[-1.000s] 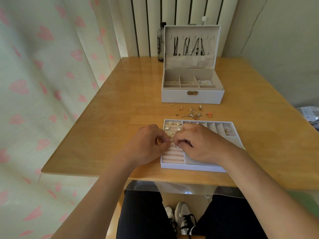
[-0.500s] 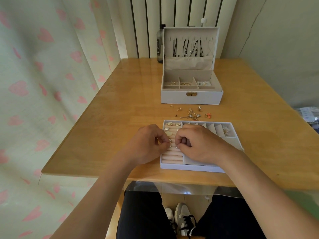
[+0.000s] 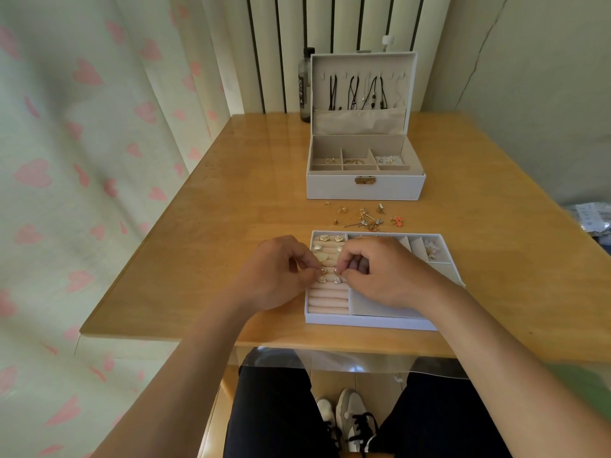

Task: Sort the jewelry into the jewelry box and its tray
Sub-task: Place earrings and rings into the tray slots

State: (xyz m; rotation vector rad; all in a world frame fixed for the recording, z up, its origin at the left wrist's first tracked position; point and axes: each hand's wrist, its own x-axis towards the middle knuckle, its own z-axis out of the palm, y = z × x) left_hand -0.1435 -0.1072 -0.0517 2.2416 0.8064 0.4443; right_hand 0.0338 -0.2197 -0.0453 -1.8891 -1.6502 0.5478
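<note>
Over tray [image 3: 370, 322]: left hand [image 3: 274, 276] fingers pinch 1 stud [image 3: 323, 270]; right hand [image 3: 388, 276] fingers, 1 more.

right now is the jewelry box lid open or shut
Open: the jewelry box lid stands upright, necklaces hanging inside it, compartments below exposed.

Wooden table [image 3: 231, 206]; heart-print curtain [image 3: 82, 160] left; striped radiator [image 3: 281, 44] behind; pale wall [image 3: 535, 77] right.

A home room: pale curtain with pink hearts [image 3: 82, 193] hangs beside the glossy wooden table [image 3: 231, 200], ribbed white radiator [image 3: 284, 51] behind.
</note>
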